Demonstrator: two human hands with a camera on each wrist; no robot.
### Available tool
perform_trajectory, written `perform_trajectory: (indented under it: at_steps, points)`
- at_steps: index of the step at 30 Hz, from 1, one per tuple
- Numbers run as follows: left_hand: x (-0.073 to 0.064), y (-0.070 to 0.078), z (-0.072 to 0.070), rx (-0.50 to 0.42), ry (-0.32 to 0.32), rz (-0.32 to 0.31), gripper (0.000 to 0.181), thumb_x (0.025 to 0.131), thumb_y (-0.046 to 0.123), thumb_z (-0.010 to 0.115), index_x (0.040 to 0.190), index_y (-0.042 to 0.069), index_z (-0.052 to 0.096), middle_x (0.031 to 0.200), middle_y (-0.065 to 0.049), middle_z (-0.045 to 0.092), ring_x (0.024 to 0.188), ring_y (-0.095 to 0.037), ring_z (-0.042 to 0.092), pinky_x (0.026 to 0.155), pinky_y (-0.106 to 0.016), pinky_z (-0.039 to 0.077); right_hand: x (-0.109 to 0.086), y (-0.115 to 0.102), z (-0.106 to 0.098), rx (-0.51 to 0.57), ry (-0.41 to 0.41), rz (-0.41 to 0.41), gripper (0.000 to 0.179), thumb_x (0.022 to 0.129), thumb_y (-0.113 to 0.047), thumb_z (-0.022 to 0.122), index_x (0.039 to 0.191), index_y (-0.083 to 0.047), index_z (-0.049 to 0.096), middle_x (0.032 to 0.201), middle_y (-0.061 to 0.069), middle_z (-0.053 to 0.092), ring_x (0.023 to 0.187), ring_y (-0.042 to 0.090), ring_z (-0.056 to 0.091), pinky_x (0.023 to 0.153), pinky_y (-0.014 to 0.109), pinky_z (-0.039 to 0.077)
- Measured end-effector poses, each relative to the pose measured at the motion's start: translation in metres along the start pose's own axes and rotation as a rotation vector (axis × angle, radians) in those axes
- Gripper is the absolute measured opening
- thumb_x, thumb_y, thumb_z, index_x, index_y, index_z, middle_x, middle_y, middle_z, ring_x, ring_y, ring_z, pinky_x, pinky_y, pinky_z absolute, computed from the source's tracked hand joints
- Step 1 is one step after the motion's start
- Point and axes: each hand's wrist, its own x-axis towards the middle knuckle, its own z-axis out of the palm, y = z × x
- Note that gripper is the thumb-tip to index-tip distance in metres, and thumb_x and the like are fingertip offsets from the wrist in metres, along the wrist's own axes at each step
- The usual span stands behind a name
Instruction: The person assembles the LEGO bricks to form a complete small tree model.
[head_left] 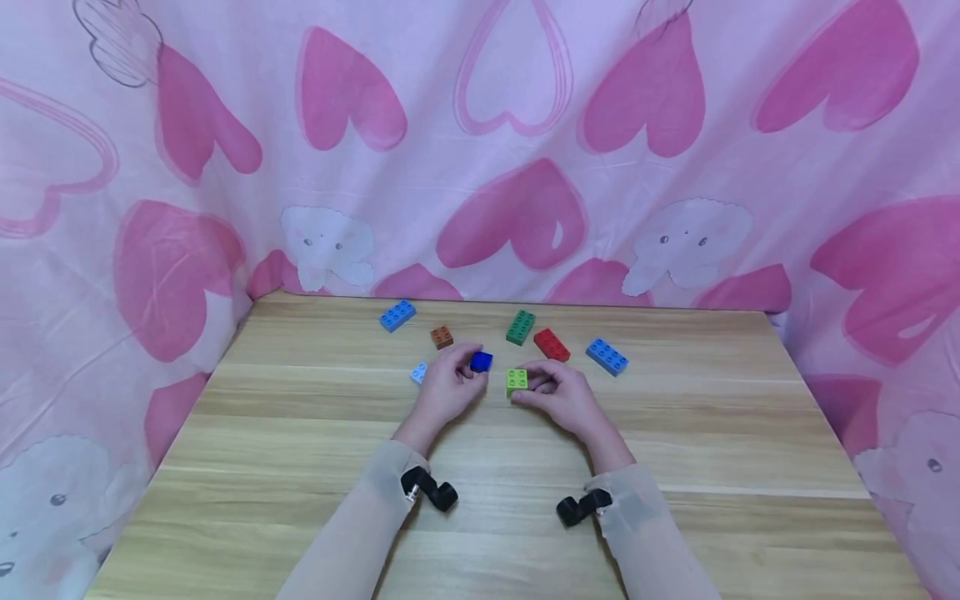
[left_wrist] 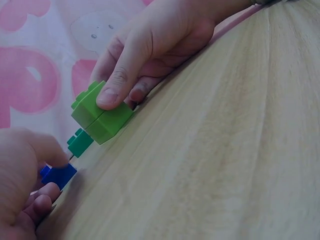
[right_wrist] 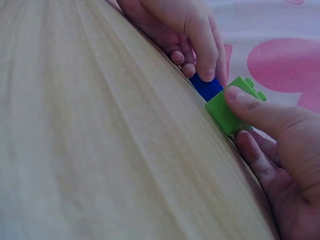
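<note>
My left hand (head_left: 447,390) holds a dark blue brick (head_left: 482,362) between thumb and fingers, low over the table. In the left wrist view that blue brick (left_wrist: 60,175) is partly covered by the fingers. Just to its right, my right hand (head_left: 566,400) pinches lime green bricks (head_left: 517,382) with studs on top. A seam across the green piece (left_wrist: 102,117) in the left wrist view suggests two stacked bricks. The blue and green pieces are apart, with a small gap between them in the head view.
Behind the hands lie a blue brick (head_left: 397,316), a brown brick (head_left: 442,337), a green brick (head_left: 521,327), a red brick (head_left: 552,344) and another blue brick (head_left: 607,357). A light blue brick (head_left: 418,372) is partly hidden beside the left hand. A pink heart-patterned curtain (head_left: 420,192) hangs behind the wooden table (head_left: 495,533).
</note>
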Motion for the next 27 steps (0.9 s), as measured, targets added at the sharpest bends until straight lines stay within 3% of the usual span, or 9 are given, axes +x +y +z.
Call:
perform_trajectory:
  at_steps: [7,14,27]
  points:
    - [0.0022,-0.0006,-0.0013,0.0,-0.02,-0.043,0.04,0.097,0.006,0.08,0.137,0.008,0.072,0.104,-0.006,0.07,0.08,-0.014,0.062,0.069,-0.027,0.052,-0.0008,-0.0022,-0.0001,0.002,0.008,0.009,0.046,0.093,-0.028,0.091,0.135,-0.017,0.075,0.112,0.003,0.077,0.095,0.019,0.073,0.086,0.031,0.062]
    - [0.0023,-0.0016,-0.0025,0.002,-0.04,-0.065,0.04,0.098,0.005,0.079,0.137,0.01,0.071,0.105,-0.006,0.071,0.081,-0.014,0.062,0.07,-0.027,0.053,0.0005,-0.0032,0.0018,0.015,0.017,0.025,0.046,0.093,-0.027,0.091,0.135,-0.017,0.076,0.12,0.005,0.077,0.096,0.019,0.075,0.087,0.035,0.063]
    - [0.0012,0.0005,-0.0021,0.008,-0.034,-0.06,0.039,0.1,0.007,0.079,0.138,0.01,0.071,0.108,-0.005,0.07,0.083,-0.015,0.063,0.071,-0.028,0.053,0.001,-0.003,0.0019,0.013,0.029,0.036,0.047,0.093,-0.028,0.091,0.136,-0.016,0.076,0.12,0.006,0.077,0.097,0.019,0.075,0.089,0.039,0.064]
